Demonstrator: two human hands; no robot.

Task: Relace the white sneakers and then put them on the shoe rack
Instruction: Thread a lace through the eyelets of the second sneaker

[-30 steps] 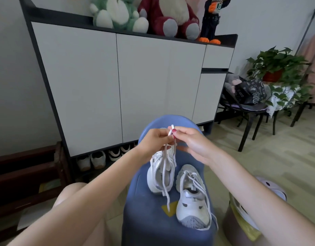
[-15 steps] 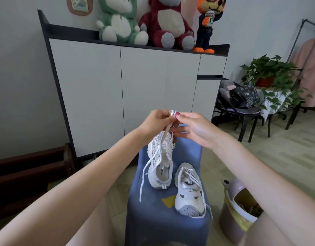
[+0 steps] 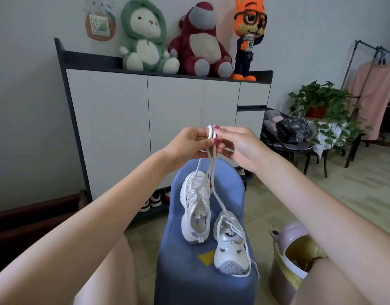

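Note:
Two white sneakers lie on a blue stool (image 3: 185,269). The left sneaker (image 3: 195,209) points away from me; the right sneaker (image 3: 230,245) lies toe toward me with loose laces. My left hand (image 3: 185,143) and my right hand (image 3: 236,144) meet above the stool and together pinch the two ends of a white shoelace (image 3: 211,132). The lace strands hang down from my fingers to the left sneaker. The shoe cabinet (image 3: 163,119) stands behind the stool, with an open bottom shelf holding shoes (image 3: 153,201).
Three plush and brick toys (image 3: 198,42) sit on top of the cabinet. A small pink bin (image 3: 295,254) with a yellow liner stands right of the stool. A black chair (image 3: 299,148) with bags, a potted plant (image 3: 319,102) and a clothes rail (image 3: 374,62) are at right.
Both hands have risen with the lace ends, pulling the strands taut above the left sneaker. The camera has tilted up, showing more of the toys and wall.

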